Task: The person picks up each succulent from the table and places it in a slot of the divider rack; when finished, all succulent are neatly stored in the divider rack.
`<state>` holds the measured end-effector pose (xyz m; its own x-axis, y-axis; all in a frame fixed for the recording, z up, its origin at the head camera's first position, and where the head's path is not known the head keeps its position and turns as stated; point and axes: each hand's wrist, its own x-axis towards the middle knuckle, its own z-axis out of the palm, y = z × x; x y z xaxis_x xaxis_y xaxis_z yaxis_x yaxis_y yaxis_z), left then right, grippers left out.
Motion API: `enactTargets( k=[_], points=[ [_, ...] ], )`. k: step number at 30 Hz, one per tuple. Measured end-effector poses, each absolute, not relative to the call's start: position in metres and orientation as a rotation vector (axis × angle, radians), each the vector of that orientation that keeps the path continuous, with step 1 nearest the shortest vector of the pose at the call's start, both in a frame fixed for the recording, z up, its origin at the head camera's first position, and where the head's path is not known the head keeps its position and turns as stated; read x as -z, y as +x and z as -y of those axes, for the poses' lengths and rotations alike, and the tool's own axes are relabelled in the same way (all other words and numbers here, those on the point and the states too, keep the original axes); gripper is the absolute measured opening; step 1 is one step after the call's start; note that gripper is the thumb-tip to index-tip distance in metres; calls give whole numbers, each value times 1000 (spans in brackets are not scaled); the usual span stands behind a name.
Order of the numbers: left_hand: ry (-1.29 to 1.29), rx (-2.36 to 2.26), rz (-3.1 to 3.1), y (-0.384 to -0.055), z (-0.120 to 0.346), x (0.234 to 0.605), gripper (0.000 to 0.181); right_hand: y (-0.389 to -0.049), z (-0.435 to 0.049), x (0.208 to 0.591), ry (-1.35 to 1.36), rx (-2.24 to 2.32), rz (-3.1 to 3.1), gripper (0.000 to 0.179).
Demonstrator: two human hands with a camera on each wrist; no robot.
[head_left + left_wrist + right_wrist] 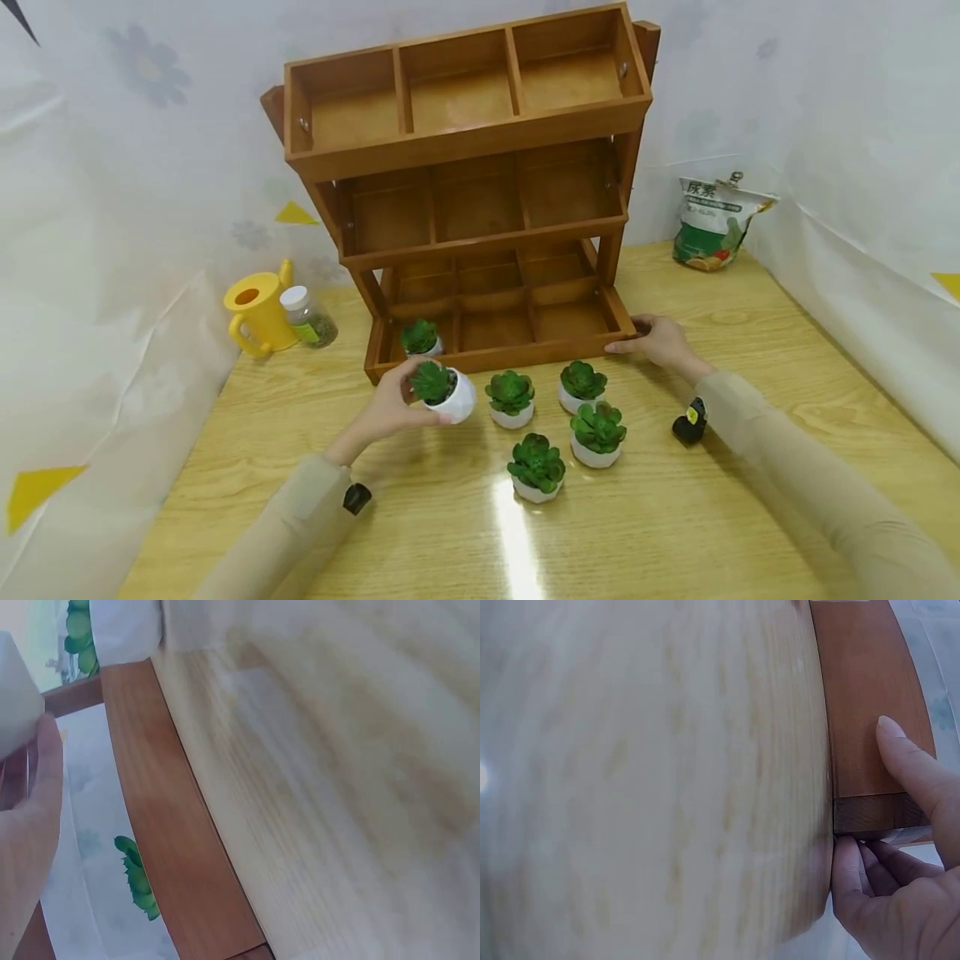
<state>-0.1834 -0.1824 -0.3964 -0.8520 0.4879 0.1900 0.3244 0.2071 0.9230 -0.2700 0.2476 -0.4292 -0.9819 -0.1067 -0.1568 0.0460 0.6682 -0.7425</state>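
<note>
My left hand (386,408) holds a small potted succulent (459,400), tilted in its white pot, just in front of the lower left of a brown three-tier wooden shelf (480,137). In the left wrist view the white pot (16,694) shows at the left edge, with fingers against it. The bottom tier's right front corner is gripped by my right hand (663,340). In the right wrist view, the thumb (900,750) lies on the front board and the other fingers are curled at its end. Another potted succulent (420,337) stands in the bottom tier's front left compartment.
Several potted succulents stand on the table before the shelf, among them one in the middle (511,396) and one nearest me (536,467). A yellow watering can (262,310) and a white-capped jar (311,321) are at left. A clipped bag (712,225) stands back right.
</note>
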Motion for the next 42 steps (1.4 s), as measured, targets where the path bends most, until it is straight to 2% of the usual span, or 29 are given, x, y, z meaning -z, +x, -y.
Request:
enactTargets(
  k=[11, 18, 27, 42],
  points=[
    [524, -1708, -2616, -211, 151, 388, 61, -270, -249, 430, -60, 1199, -2723, 95],
    [430, -1720, -2770, -226, 139, 387, 56, -270, -248, 433, -49, 1202, -2734, 95],
    [378, -1621, -2912, -241, 128, 389, 58, -272, -249, 433, -58, 1180, -2723, 100],
    [374, -1559, -2994, -252, 112, 402, 60, -270, -248, 431, -67, 1183, -2739, 93]
  ],
)
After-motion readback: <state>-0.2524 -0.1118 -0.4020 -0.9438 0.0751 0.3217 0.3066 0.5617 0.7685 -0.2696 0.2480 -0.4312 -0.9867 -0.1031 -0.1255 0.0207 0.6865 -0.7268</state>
